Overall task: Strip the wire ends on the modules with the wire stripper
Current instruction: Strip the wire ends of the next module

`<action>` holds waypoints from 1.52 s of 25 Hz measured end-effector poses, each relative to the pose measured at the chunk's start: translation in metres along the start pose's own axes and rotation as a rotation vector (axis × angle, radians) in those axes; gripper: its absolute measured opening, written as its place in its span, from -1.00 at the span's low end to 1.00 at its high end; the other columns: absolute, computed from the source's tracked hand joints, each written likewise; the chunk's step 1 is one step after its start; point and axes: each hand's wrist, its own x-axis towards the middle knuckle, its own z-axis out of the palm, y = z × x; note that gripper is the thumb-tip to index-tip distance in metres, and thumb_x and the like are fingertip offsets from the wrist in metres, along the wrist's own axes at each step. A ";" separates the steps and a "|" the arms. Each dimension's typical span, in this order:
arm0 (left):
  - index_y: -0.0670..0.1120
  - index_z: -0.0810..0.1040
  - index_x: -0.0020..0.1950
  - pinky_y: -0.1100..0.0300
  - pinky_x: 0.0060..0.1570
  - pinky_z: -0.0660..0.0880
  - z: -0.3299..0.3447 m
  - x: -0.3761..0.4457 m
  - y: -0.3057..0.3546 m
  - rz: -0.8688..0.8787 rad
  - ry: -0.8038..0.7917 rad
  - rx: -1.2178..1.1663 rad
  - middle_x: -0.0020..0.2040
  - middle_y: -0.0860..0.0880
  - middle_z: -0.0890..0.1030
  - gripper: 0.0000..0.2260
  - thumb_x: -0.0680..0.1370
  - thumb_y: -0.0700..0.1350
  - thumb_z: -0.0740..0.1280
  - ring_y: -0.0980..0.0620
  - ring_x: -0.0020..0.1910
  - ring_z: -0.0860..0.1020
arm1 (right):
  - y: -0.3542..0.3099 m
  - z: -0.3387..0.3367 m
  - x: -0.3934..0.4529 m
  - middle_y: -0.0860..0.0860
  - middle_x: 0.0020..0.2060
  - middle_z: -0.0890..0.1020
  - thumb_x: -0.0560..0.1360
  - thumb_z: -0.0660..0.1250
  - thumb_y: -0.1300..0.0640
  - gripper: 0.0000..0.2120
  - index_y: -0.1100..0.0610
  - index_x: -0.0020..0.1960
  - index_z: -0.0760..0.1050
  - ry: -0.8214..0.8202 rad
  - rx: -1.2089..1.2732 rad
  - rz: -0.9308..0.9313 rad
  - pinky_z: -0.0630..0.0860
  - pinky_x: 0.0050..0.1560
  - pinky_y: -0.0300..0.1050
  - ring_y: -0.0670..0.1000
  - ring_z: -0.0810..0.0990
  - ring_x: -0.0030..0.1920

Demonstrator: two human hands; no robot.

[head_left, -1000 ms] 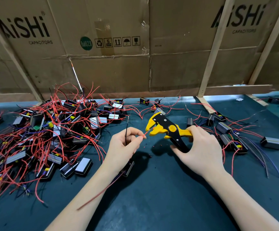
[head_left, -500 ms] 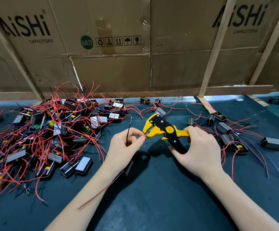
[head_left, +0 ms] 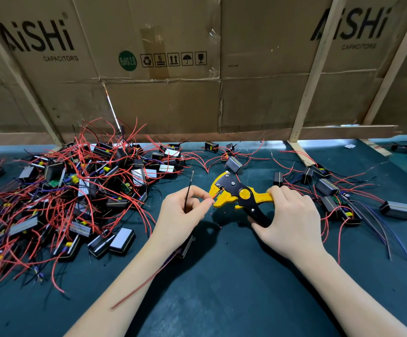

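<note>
Containers: we see no bins or trays; the modules lie loose on the surface, the only boxes being flattened cardboard sheets (head_left: 163,98) printed "AiSHi CAPACITORS" that stand as a wall at the far edge, braced by wooden battens (head_left: 312,76).
Wire stripper: our right hand (head_left: 292,220) grips the wire stripper (head_left: 236,194) by its handles, fingers curled round them. Its long axis runs left to right, yellow head pointing left and slightly far, handles to the right.
Stripper jaws: closed on a red wire end (head_left: 215,196) at the head.
Left hand: our left hand (head_left: 185,212) pinches that red wire just left of the jaws, and a black wire (head_left: 189,190) stands up and far from between its fingers.
Held module: a dark module (head_left: 185,246) shows partly beneath our left wrist, whether lifted or resting we cannot tell; a long red lead (head_left: 146,280) trails near-left.
Module pile: a heap of black modules (head_left: 81,190) tangled in red wires fills the left.
Right group: fewer modules (head_left: 397,210) lie scattered to the right, well apart.
Surface: a dark teal mat (head_left: 234,288), with tiny red insulation specks near the stripper.
</note>
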 end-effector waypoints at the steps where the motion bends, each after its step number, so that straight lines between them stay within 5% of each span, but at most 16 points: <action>1: -0.02 0.59 -0.21 0.22 -0.40 0.22 0.000 0.000 -0.001 -0.013 0.010 0.012 -0.52 0.06 0.31 -0.85 0.40 0.06 0.37 -0.02 -0.43 0.25 | -0.001 0.000 0.000 0.01 -0.27 0.53 0.16 0.57 -0.11 -0.51 0.16 -0.11 0.47 -0.001 0.022 0.010 0.38 -0.20 0.01 0.18 0.54 -0.22; 17: -0.07 0.55 -0.24 0.37 -0.50 0.28 -0.001 0.000 -0.002 -0.053 -0.006 -0.008 -0.56 0.05 0.38 -0.89 0.45 -0.07 0.35 0.05 -0.52 0.31 | -0.006 -0.003 -0.001 -0.06 -0.32 0.53 0.18 0.58 -0.11 -0.58 0.09 -0.15 0.49 0.026 0.104 0.061 0.29 -0.30 -0.16 0.14 0.55 -0.30; 38: -0.04 0.54 -0.30 0.37 -0.51 0.25 -0.003 0.000 0.000 -0.072 -0.022 -0.056 -0.57 0.07 0.34 -0.86 0.46 -0.16 0.35 0.08 -0.55 0.26 | -0.006 -0.003 -0.001 -0.01 -0.32 0.56 0.19 0.58 -0.08 -0.59 0.13 -0.17 0.50 0.014 0.114 0.035 0.36 -0.36 -0.12 0.19 0.57 -0.30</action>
